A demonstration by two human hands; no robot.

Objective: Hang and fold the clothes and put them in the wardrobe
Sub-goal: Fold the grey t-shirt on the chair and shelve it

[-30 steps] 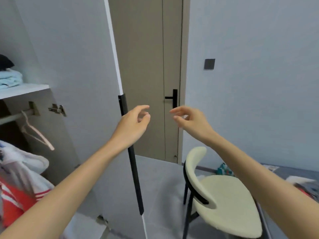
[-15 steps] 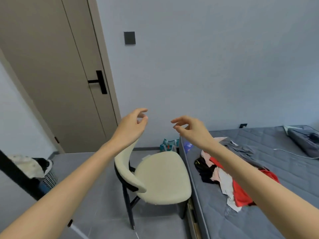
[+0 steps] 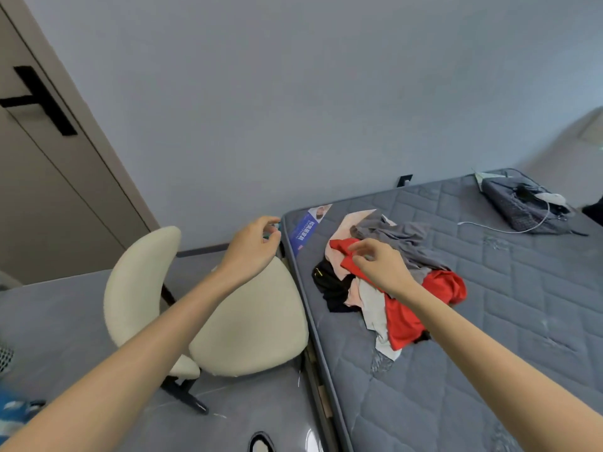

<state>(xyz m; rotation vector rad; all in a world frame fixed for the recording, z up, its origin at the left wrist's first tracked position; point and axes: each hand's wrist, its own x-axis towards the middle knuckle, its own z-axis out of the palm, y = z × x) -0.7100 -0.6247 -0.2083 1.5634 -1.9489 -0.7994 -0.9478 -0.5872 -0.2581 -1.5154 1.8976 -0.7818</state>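
Grey quilted mattress, clothes pile, cream chair, door

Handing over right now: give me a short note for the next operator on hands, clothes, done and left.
Left hand: empty, fingers loosely curled, above the chair.
Right hand: empty, over the clothes pile; contact unclear.
Pile lies unfolded on the mattress, near its edge: red, grey, black, pale pieces.
Done: cannot tell; wardrobe out of view.
Left: pick up each piece, hang or fold, put in wardrobe.

Red, grey, pink and black clothes on grey quilted mattress; cream chair.
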